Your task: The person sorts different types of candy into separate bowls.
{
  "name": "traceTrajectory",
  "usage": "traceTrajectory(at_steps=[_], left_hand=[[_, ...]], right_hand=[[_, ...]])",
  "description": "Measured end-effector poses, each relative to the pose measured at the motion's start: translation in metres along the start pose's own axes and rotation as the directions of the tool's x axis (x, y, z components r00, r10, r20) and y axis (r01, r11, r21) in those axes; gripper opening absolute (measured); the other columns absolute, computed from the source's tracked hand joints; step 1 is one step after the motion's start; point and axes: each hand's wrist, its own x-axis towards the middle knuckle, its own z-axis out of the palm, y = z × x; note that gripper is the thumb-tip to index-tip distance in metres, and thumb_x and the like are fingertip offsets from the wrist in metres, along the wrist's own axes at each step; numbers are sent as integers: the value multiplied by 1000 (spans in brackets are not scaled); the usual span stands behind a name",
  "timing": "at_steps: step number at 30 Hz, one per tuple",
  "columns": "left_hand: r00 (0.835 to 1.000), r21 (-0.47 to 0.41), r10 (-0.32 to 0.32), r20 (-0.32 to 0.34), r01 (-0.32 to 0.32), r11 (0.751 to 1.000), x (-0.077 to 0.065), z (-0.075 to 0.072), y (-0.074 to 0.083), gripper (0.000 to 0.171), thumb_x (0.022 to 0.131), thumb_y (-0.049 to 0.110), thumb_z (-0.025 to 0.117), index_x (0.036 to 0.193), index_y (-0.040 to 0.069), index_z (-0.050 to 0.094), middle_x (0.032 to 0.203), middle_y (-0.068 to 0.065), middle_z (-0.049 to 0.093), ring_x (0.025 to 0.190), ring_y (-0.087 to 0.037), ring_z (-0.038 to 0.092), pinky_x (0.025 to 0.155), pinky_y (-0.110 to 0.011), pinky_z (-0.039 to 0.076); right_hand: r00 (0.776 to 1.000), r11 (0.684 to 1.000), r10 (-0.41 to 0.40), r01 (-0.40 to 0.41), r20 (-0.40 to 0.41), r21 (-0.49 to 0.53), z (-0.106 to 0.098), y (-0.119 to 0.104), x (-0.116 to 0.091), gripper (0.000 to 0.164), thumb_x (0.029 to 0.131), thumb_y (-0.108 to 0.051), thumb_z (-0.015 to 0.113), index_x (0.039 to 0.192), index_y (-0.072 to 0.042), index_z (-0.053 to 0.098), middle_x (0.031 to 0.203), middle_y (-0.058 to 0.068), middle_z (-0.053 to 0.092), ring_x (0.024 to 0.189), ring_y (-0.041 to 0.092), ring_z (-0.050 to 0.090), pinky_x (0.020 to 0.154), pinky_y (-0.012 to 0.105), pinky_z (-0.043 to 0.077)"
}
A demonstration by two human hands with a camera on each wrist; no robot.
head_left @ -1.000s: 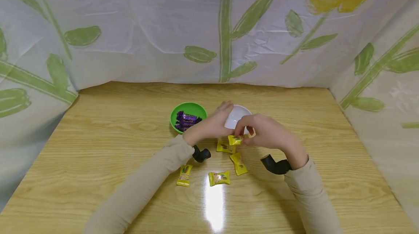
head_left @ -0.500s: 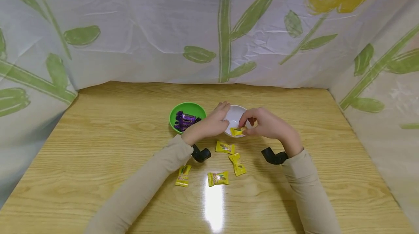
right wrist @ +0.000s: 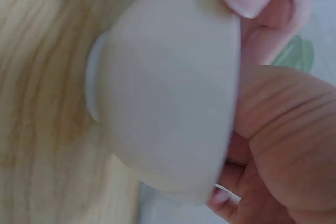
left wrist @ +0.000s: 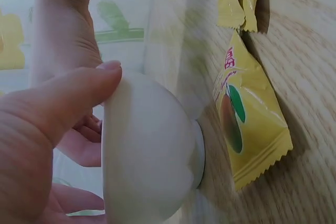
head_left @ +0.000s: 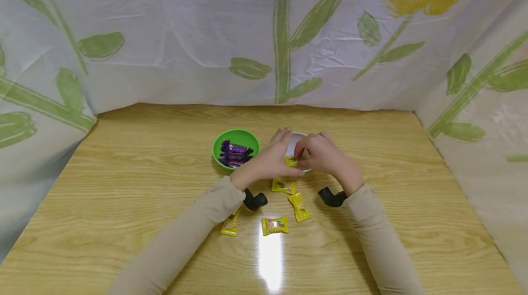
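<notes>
On your desk, the white bowl surrounds the yellow-wrapped candy; your left hand spans its left side, fingers extended; your right hand is nearer, fingers curled, grip hidden; the candy lies just left of these, long axis unclear; versus the earlier frame, your right hand sits further left.

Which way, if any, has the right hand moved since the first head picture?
Yes: the right hand moved farther forward and slightly left, judged against the green bowl.

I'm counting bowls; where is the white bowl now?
In the head view, the white bowl is between the left hand and right hand, right of the green bowl.
</notes>
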Motion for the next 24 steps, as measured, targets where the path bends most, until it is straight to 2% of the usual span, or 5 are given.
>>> traceTrajectory(at_steps=[8, 14, 17, 20, 24], left_hand=[[1000, 50, 19, 8, -20, 999, 0, -2, 2, 109, 86, 43, 77, 155, -8, 10, 162, -27, 7, 150, -38, -1, 120, -49, 14], [999, 85, -18, 28, 16, 996, 2, -4, 5, 110, 85, 45, 77, 156, -6, 10, 162, -25, 7, 151, -34, 3, 120, -46, 16], [999, 85, -19, 32, 16, 996, 2, -5, 7, 109, 85, 43, 78, 156, -7, 11, 162, -25, 9, 151, -34, 4, 120, -48, 18], [999, 79, -22, 42, 19, 997, 3, -5, 7, 108, 85, 44, 78, 156, -5, 12, 162, -25, 9, 151, -34, 4, 119, -50, 19], [998, 97, 4, 64, -10, 995, 2, -8, 5, 98, 89, 42, 73, 156, -2, 16, 162, -26, 10, 151, -36, 4, 119, -52, 16]], right_hand=[[1000, 999, 11, -12, -29, -44, 5, -4, -2, 13, 76, -14, 87, 82, -12, 76, 83, -2, 69, 75, 18, 59, 86, 49, 33], [991, 997, -78, 76, -111, -21, -1, -7, -4, 4, 83, -7, 79, 82, -10, 78, 83, -1, 69, 73, 19, 59, 80, 46, 33], [969, 990, -132, 139, -207, 20, -9, -15, -7, 6, 86, -4, 74, 83, -9, 76, 79, -2, 67, 67, 15, 56, 75, 42, 34], [935, 974, -200, 221, -293, 42, -17, -27, -13, 6, 87, -5, 73, 84, -10, 75, 75, -5, 66, 63, 11, 54, 70, 38, 35], [880, 940, -328, 341, -344, -23, -26, -52, -20, 5, 87, -7, 74, 85, -12, 74, 74, -7, 65, 63, 8, 53, 66, 34, 35]])
